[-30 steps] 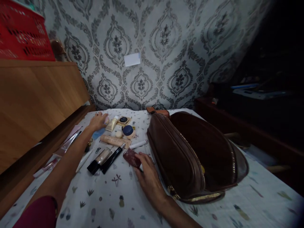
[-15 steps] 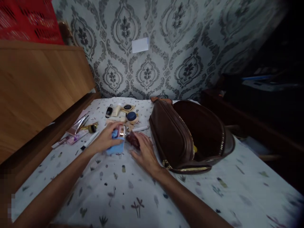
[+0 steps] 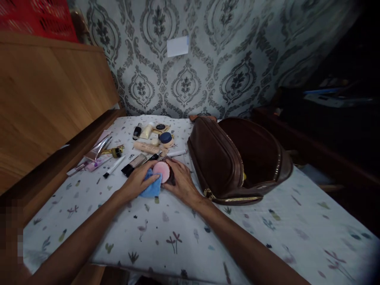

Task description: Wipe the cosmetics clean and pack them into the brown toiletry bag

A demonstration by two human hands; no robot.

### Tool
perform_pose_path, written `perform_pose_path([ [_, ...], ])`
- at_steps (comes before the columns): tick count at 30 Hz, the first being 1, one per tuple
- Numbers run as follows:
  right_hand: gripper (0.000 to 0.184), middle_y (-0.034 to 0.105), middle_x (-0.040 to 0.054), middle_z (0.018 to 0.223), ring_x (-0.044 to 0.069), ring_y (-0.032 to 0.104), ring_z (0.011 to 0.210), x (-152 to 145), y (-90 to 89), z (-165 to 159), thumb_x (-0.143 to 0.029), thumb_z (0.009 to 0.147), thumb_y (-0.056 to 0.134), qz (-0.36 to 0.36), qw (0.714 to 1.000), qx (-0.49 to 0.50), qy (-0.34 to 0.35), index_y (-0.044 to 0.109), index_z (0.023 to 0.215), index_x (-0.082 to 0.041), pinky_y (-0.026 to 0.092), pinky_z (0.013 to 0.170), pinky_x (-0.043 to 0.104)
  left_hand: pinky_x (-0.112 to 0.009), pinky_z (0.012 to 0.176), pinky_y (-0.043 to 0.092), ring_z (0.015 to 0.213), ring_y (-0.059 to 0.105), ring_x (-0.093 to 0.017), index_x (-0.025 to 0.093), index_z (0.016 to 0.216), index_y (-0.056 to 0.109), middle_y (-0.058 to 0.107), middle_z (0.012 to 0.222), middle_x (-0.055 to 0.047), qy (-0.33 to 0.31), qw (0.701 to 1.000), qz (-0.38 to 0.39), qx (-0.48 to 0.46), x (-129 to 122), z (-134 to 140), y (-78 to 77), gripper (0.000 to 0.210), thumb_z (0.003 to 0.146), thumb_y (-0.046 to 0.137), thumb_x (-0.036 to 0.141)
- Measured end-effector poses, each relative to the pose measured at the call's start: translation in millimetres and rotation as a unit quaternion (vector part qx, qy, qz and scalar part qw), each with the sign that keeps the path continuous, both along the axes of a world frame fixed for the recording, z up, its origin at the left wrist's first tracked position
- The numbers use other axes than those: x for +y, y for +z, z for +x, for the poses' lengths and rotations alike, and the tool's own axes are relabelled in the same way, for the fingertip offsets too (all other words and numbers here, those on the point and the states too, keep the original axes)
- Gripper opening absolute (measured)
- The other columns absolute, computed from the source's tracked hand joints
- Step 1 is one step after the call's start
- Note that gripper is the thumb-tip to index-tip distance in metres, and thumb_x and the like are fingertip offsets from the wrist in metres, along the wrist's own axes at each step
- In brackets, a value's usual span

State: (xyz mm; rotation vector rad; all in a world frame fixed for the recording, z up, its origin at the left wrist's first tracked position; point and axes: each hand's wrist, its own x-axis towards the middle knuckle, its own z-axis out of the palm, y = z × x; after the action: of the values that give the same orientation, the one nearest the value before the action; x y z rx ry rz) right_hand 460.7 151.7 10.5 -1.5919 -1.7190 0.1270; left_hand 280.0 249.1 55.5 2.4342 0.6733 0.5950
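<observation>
My left hand (image 3: 138, 181) is closed around a blue cloth (image 3: 152, 187) and a small round cosmetic jar with a pink top (image 3: 161, 171). From the other side my right hand (image 3: 183, 181) curls in, its fingers round a shiny dark red item (image 3: 171, 176) pressed against the jar. The kind of this dark red item is hidden by the fingers. Just beyond the hands lie a foundation bottle with a black cap (image 3: 135, 164), a beige tube (image 3: 147, 148) and a white pen-like stick (image 3: 177, 153).
An open brown leather bag (image 3: 213, 158) with a gold zip stands on the right. Farther back are a blue-lidded jar (image 3: 166, 138), a cream tube (image 3: 146, 130) and a black bottle (image 3: 137, 131). Several cosmetics, including a gold-and-black item (image 3: 117, 152), lie left beside a wooden cabinet (image 3: 56, 83).
Both hands have come together, bringing the jar and the dark red item into contact. The jar's pink top now faces me. The view has tilted slightly downward.
</observation>
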Motion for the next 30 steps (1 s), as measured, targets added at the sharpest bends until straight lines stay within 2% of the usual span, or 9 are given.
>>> perform_pose_path([
  [5,0.078,0.053,0.0179,0.142,0.035,0.043,0.135,1,-1.6,1,-0.039,0.075,0.077,0.012,1.0,-0.017,-0.011,0.045,0.142,-0.015,0.036,0.109,0.052,-0.038,0.104,0.047,0.119,0.061,-0.022,0.021,0.129,0.057,0.065,0.13,-0.007,0.045,0.991,0.095,0.076,6,-5,-6.9,0.037,0.1,0.036,0.033],
  [9,0.076,0.052,0.0198,0.142,0.036,0.042,0.135,0,-1.6,-1,-0.041,0.073,0.078,0.016,0.999,-0.035,-0.025,0.049,0.138,-0.014,0.035,0.109,0.053,-0.039,0.097,0.052,0.124,0.059,-0.024,0.021,0.129,0.057,0.059,0.139,-0.009,0.148,0.958,0.178,0.168,7,-3,-6.2,0.037,0.099,0.034,0.024],
  [12,0.075,0.051,0.0206,0.142,0.037,0.041,0.135,0,-0.6,-3,-0.041,0.071,0.079,0.015,0.998,-0.054,-0.021,0.052,0.136,-0.014,0.035,0.108,0.055,-0.042,0.09,0.055,0.128,0.055,-0.029,0.018,0.131,0.055,0.048,0.149,-0.013,0.184,0.93,0.222,0.229,10,5,-2.2,0.04,0.097,0.034,0.017],
  [14,0.076,0.05,0.0197,0.143,0.038,0.04,0.136,0,0.2,-4,-0.042,0.07,0.079,0.014,0.998,-0.063,-0.019,0.052,0.136,-0.016,0.035,0.107,0.056,-0.043,0.089,0.055,0.128,0.054,-0.03,0.02,0.133,0.053,0.046,0.151,-0.013,0.162,0.923,0.247,0.246,17,13,2.3,0.043,0.094,0.037,0.012],
  [18,0.081,0.048,0.0204,0.144,0.039,0.037,0.137,-1,1.2,-4,-0.044,0.067,0.08,0.005,0.996,-0.08,-0.024,0.053,0.137,-0.015,0.034,0.108,0.058,-0.038,0.094,0.052,0.123,0.059,-0.025,0.024,0.126,0.059,0.061,0.136,-0.008,0.033,0.933,0.231,0.274,40,30,12.4,0.039,0.094,0.041,0.011],
  [20,0.082,0.048,0.0215,0.145,0.04,0.037,0.137,-1,1.3,-3,-0.045,0.067,0.081,0.0,0.996,-0.086,-0.031,0.053,0.137,-0.013,0.034,0.108,0.058,-0.038,0.093,0.052,0.12,0.061,-0.025,0.024,0.127,0.058,0.064,0.132,-0.009,0.042,0.926,0.217,0.305,55,36,15.6,0.041,0.093,0.04,0.008],
  [25,0.078,0.048,0.0195,0.147,0.039,0.037,0.137,-4,3.7,-4,-0.046,0.073,0.077,0.014,0.995,-0.094,-0.03,0.051,0.14,-0.017,0.035,0.108,0.057,-0.044,0.083,0.054,0.111,0.065,-0.03,0.014,0.133,0.052,0.055,0.138,-0.022,0.143,0.91,0.222,0.321,78,39,17.1,0.043,0.095,0.032,0.008],
  [27,0.073,0.05,0.0181,0.146,0.037,0.04,0.137,-5,5.6,-5,-0.042,0.076,0.075,0.021,0.995,-0.097,-0.021,0.05,0.141,-0.018,0.033,0.109,0.058,-0.042,0.088,0.053,0.114,0.063,-0.028,0.018,0.13,0.055,0.058,0.135,-0.017,0.144,0.911,0.224,0.315,77,34,16.4,0.038,0.099,0.034,0.017],
  [30,0.067,0.055,0.0166,0.142,0.034,0.043,0.136,-5,8.2,-6,-0.034,0.081,0.071,0.012,0.995,-0.1,-0.003,0.049,0.142,-0.019,0.03,0.111,0.058,-0.039,0.101,0.046,0.124,0.056,-0.024,0.025,0.123,0.061,0.064,0.128,-0.008,0.088,0.924,0.232,0.292,63,18,12.0,0.033,0.101,0.039,0.035],
])
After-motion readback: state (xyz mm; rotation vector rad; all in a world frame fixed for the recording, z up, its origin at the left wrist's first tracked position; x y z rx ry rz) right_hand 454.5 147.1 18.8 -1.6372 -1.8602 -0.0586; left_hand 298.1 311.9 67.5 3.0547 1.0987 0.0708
